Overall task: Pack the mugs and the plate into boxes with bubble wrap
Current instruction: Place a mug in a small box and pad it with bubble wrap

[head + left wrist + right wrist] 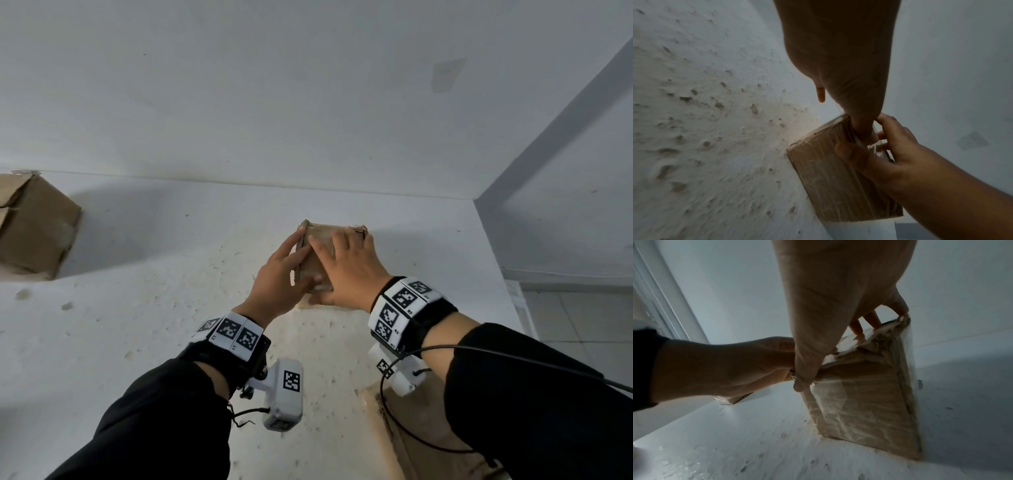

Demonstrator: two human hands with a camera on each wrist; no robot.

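A small closed cardboard box (323, 233), shiny with clear tape, stands on the white table (137, 325) near the back wall. My left hand (281, 274) holds its left side, fingers along the side and thumb over the top edge. My right hand (349, 267) lies over the top with fingers spread and thumb down the near face. In the left wrist view the left thumb (859, 113) meets the box (830, 178) beside my right hand (890, 154). In the right wrist view the right hand (828, 305) and left hand (725, 366) both grip the box (863, 402). No mug, plate or bubble wrap shows.
A larger brown cardboard box (34, 222) sits at the far left against the wall. Flat cardboard (411, 428) lies under my right forearm at the near right. The table's right edge (507, 274) drops to a tiled floor. The tabletop is pitted and stained.
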